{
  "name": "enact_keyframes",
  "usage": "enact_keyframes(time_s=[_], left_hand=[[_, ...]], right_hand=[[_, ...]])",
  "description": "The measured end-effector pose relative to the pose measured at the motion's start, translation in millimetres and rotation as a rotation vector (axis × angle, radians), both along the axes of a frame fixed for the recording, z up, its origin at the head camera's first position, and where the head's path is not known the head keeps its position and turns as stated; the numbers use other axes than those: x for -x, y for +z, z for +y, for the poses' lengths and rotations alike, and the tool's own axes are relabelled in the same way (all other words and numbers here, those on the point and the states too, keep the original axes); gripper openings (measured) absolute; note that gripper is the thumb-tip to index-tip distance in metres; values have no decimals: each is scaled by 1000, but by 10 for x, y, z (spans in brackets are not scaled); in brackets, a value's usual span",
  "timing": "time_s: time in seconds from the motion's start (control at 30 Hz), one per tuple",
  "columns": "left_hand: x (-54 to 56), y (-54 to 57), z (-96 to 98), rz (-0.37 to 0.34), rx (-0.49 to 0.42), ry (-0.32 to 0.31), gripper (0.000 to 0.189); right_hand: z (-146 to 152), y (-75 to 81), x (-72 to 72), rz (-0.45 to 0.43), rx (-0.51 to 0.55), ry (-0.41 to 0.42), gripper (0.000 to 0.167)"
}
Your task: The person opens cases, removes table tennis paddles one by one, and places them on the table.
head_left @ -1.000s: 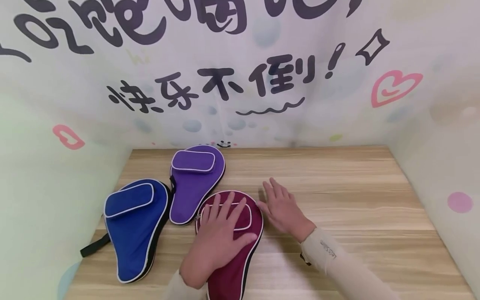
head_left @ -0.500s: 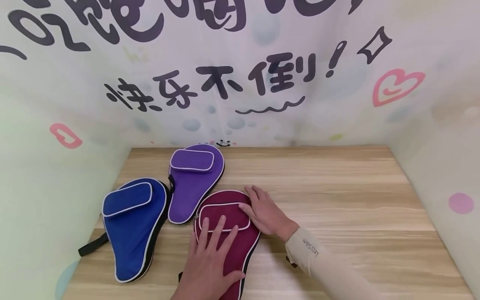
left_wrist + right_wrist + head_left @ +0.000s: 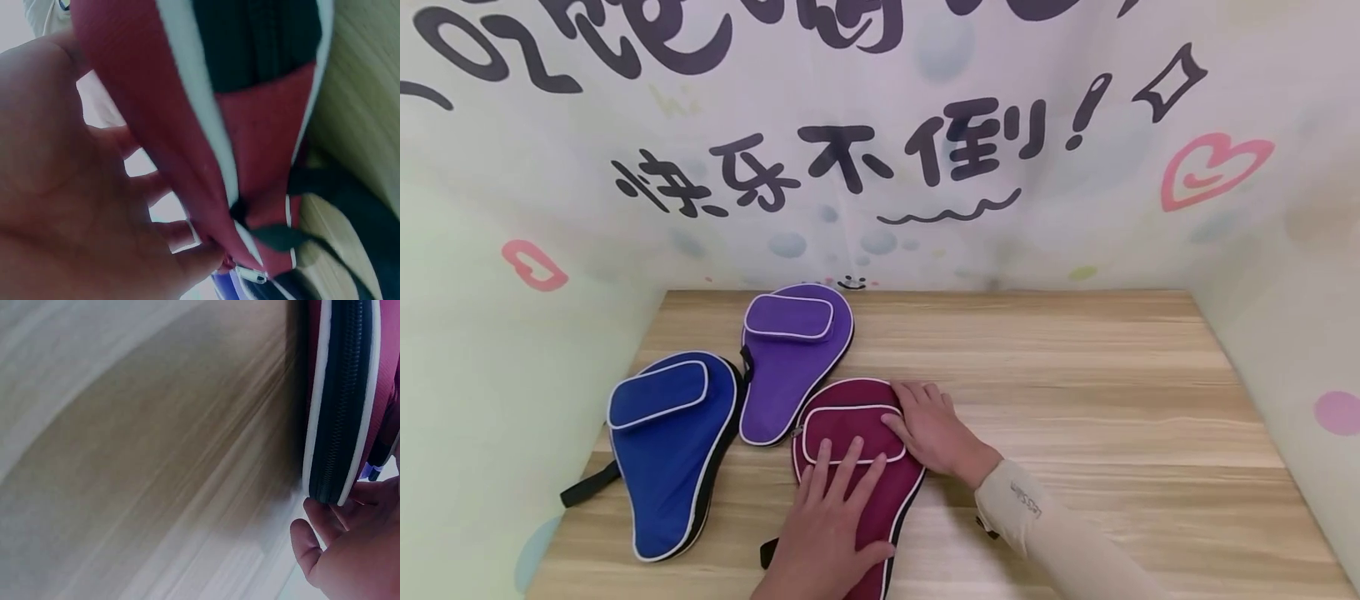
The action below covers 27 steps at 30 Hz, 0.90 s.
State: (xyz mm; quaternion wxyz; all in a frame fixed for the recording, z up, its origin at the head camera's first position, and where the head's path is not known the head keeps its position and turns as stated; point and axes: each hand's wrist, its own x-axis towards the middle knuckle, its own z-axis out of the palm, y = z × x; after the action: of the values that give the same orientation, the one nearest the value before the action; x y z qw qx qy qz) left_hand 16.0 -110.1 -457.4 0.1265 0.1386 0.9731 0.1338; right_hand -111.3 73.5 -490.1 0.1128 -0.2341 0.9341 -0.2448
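Note:
A dark red table tennis paddle case point(image 3: 853, 435) with white piping and a front pocket lies at the front middle, round end away from me. My left hand point(image 3: 832, 525) is spread over its lower part, fingertips near the pocket's lower edge. From the left wrist view, the palm point(image 3: 69, 162) shows beside the case's red side and black strap. At the upper right rim my right hand point(image 3: 936, 429) holds the case, thumb over the pocket corner. Fingers point(image 3: 323, 520) bend against the rim by the black zip point(image 3: 342, 394) in the right wrist view.
A purple paddle case point(image 3: 786, 367) lies behind the red one, nearly against it. Further left is a blue paddle case point(image 3: 670, 467) with a black strap point(image 3: 589, 486). The wood-grain table point(image 3: 1075, 375) is enclosed by printed fabric walls point(image 3: 1075, 225) at the back and sides.
My right hand has moved left from beside the red case onto its upper right rim. My left hand has slid back toward me, off the pocket's middle.

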Motion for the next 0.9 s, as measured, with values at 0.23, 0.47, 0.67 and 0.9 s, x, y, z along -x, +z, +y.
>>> enact_keyframes(time_s=[0.23,0.47,0.67,0.9], left_hand=[[80,-58,174,48,8,-51,95],[161,-119,367,104,-50,-154,87],[205,-232,458,240,-119,-295,82],[224,-261,583,187,-184,-397,77]], right_hand=[[181,51,29,17,-12,-28,61],[501,56,102,31,-59,-61,60],[843,50,122,52,-73,-109,58],[1202,88,131,65,-73,-132,55]])
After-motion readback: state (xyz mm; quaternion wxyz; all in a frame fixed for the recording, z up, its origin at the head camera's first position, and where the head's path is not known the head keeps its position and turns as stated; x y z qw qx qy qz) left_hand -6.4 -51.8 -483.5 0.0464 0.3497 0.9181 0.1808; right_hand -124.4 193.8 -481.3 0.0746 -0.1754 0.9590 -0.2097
